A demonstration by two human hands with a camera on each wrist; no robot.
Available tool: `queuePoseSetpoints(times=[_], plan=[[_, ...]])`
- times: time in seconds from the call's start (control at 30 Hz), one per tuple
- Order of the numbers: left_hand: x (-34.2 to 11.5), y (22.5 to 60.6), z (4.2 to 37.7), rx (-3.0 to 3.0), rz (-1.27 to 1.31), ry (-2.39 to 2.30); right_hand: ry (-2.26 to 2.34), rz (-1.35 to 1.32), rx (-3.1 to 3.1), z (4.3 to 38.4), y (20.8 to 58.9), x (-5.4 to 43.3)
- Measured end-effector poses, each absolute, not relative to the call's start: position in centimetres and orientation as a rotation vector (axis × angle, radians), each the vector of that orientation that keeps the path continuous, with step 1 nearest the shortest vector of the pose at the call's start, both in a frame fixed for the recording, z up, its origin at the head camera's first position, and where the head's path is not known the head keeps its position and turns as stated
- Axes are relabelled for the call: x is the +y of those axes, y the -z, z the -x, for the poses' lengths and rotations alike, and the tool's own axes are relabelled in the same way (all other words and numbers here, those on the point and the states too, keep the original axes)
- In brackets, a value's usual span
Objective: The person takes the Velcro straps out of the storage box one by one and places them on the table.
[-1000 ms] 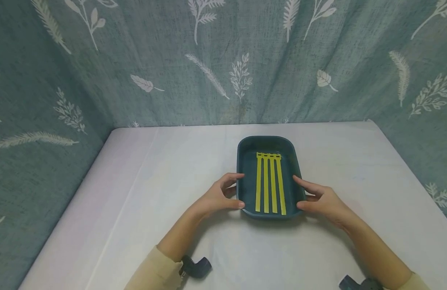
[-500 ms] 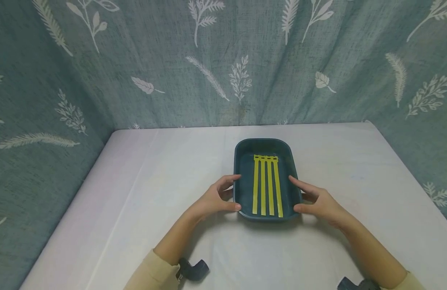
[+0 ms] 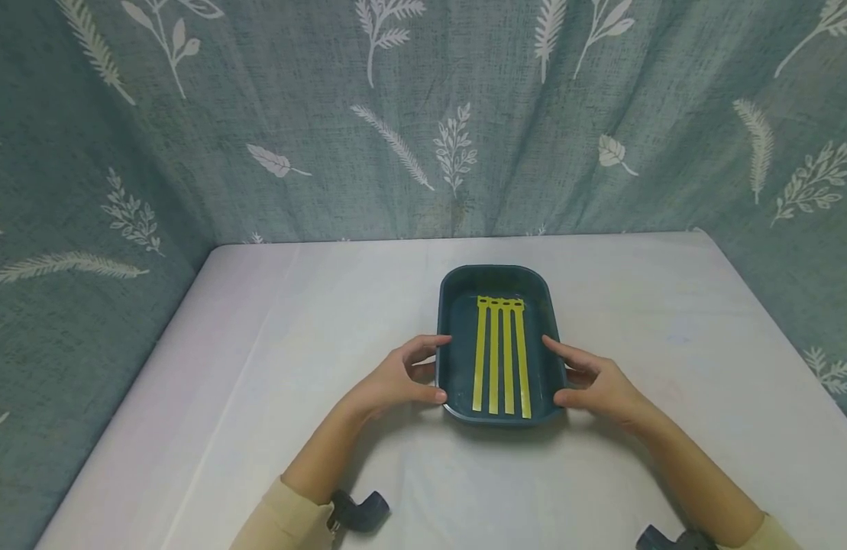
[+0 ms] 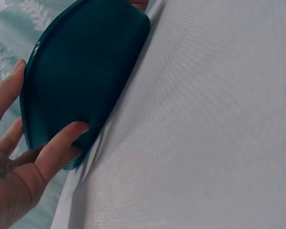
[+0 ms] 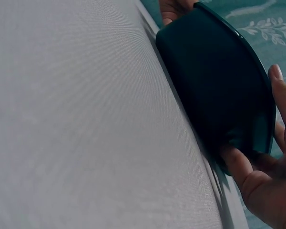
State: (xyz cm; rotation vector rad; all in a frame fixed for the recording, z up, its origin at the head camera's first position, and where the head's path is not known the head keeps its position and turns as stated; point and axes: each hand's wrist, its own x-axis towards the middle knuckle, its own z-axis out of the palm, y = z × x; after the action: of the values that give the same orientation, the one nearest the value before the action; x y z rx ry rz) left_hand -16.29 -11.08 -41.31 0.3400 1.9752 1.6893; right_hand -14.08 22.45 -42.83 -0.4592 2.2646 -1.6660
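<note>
A dark green rectangular tray (image 3: 460, 321) with rounded corners is at the middle of the table. Several flat yellow straps (image 3: 494, 359) with slotted heads lie side by side inside it, heads at the far end. My left hand (image 3: 399, 376) grips the tray's left side, thumb near the front corner and a fingertip over the rim. On the opposite side my right hand (image 3: 595, 383) holds the rim the same way. Both wrist views show the tray's outer wall (image 4: 86, 62) close to the cloth; whether its base touches is not clear.
White cloth (image 3: 313, 344) covers the table. A green leaf-patterned curtain (image 3: 409, 114) hangs behind it and along both sides. A dark wrist device (image 3: 361, 512) sits on the left forearm, and another (image 3: 674, 538) on the right.
The tray, with the yellow straps in it, has shifted a little to the left and towards me. Both hands have moved along with it, keeping their hold.
</note>
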Motion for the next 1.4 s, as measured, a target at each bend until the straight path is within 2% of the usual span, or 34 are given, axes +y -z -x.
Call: queuePoseSetpoints(times=[0.37, 0.63, 0.93, 1.13, 1.4], plan=[[-12.2, 41.0, 17.2, 1.889, -0.351, -1.674, 1.720, 0.649, 2.216, 14.6, 43.6, 22.8], [-13.4, 40.3, 19.0, 1.832, -0.429, -1.627, 1.727, 0.622, 2.180, 15.2, 43.4, 22.9], [-14.3, 37.1, 21.1, 2.116, -0.417, -1.506, 1.800, 0.632, 2.130, 15.1, 43.8, 23.0], [-13.3, 34.1, 23.4, 2.092, -0.441, -1.534, 1.830, 0.637, 2.107, 15.0, 43.9, 23.2], [-9.8, 32.8, 25.7, 2.019, -0.518, -1.447, 1.834, 0.664, 2.089, 15.0, 44.0, 23.2]])
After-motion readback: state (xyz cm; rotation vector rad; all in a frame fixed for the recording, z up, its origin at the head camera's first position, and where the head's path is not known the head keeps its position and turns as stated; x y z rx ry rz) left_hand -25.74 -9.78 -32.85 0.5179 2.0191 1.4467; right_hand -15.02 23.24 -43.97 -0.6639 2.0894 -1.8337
